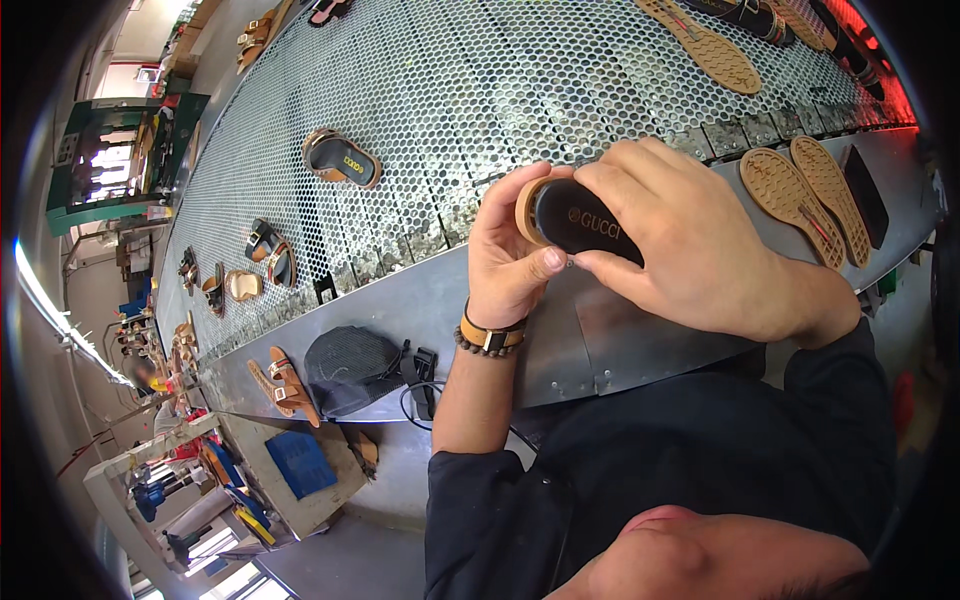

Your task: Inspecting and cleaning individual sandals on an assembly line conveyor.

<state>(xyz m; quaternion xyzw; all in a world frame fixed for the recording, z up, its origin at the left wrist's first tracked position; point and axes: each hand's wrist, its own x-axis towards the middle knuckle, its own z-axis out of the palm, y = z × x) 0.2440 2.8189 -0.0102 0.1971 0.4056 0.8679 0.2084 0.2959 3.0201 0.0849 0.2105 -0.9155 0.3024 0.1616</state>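
Observation:
Both hands hold a sandal (572, 218) above the near edge of the metal conveyor. Its black footbed faces up, with gold-coloured printing on it, and a tan sole wraps round its rounded end. My left hand (503, 252) curls round that rounded end, thumb along the near side. From the other side my right hand (690, 235) grips it, fingers over the far edge and thumb on the near edge. The rest of the sandal, including any straps, is hidden behind my right hand.
On the perforated belt (450, 90) lie a black-footbed sandal (343, 160), a tan sole (705, 50) and more footwear. Two tan soles (800, 205) rest on the right ledge. A tan sandal (288, 385) and a black mesh cap (350, 370) lie on the left ledge.

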